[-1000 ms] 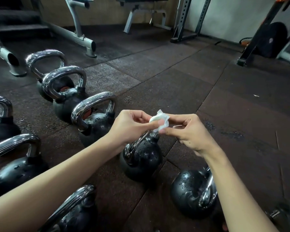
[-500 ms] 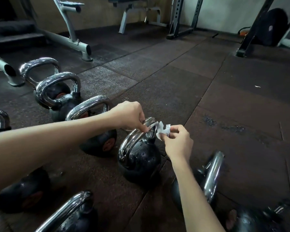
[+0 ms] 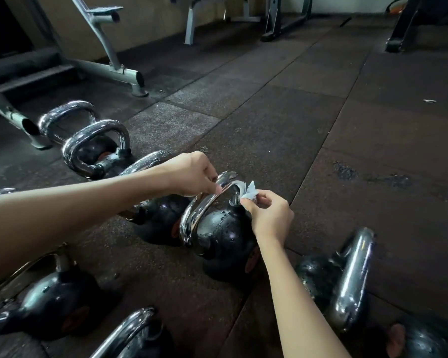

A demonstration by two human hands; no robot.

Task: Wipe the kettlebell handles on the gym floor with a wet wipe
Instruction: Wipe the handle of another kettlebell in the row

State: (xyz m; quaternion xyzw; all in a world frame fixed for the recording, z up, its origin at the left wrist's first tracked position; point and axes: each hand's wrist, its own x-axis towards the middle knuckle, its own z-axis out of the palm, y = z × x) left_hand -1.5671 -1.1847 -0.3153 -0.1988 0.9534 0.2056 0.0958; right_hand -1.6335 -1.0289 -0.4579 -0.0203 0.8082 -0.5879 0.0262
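- Risk of dropping the small crumpled white wet wipe (image 3: pixel 250 193): pinched only by the fingertips of the right hand (image 3: pixel 269 215), right against wet, slippery metal.
- Risk of rocking the round black kettlebell in the middle (image 3: pixel 223 236) with too hard a push on its shiny curved metal handle (image 3: pixel 204 205). Toes and fingers close by.
- Risk of missed spots: tiny wipe, long handle, water drops all over.
- Left hand (image 3: pixel 192 174) at the top of that handle, fingers curled, seemingly pinching the metal to steady it.
- Right hand just to the right of the handle, thumb and fingers pressed together on the wipe.
- Wipe touching the right leg of the handle, just above the black ball and just past the right fingertips.
- More kettlebells on the dark rubber floor (image 3: pixel 321 151) all around the middle one. Wiped or not, hard to tell.
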